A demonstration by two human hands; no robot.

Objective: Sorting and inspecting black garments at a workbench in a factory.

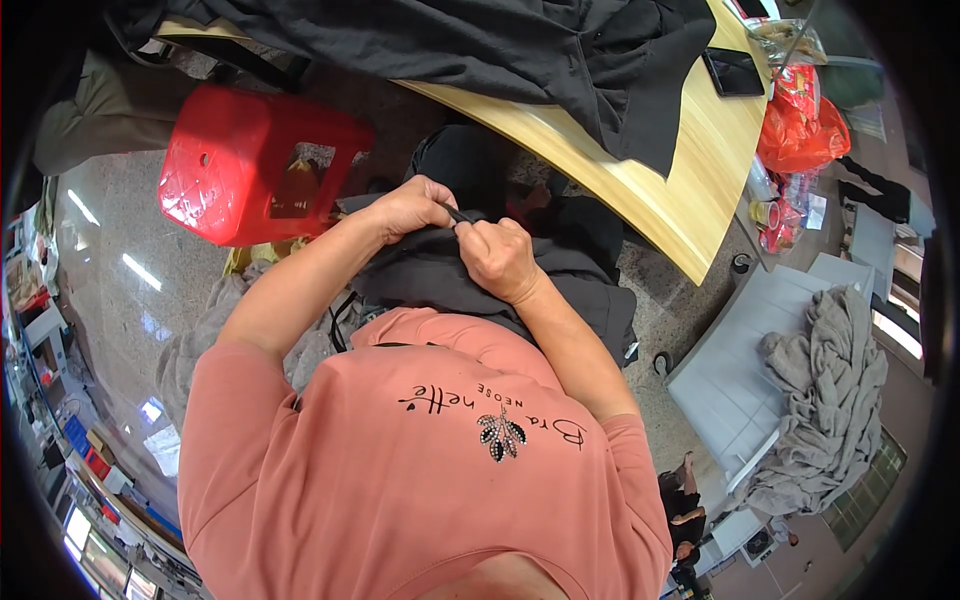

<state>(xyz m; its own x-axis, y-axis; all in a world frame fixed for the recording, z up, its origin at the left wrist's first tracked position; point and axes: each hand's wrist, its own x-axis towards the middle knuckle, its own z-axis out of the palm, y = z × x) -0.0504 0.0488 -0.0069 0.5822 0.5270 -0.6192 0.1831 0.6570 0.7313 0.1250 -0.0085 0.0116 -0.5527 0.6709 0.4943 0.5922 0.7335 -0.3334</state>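
Observation:
Dark grey cloth [420, 275] lies across my lap, bunched and folded. Above it, my left hand [415, 208] pinches a narrow dark strip of fabric [457, 215]. The other end of that short stretch is gripped in my right hand [497, 257], its fingers curled into a fist. The two hands are close together, with the strip between them. Whether the strip belongs to the cloth on my lap I cannot tell. Ahead of me, more dark grey cloth [470, 45] is spread over a wooden table [690, 220] and hangs over its near edge.
A red plastic stool [225, 160] stands at the left. On the table's right lies a black phone [733, 72], with a red plastic bag [800, 135] beyond. Crumpled grey cloth [825, 390] is heaped on a pale grey surface [740, 345] to the right. Other people are in the background.

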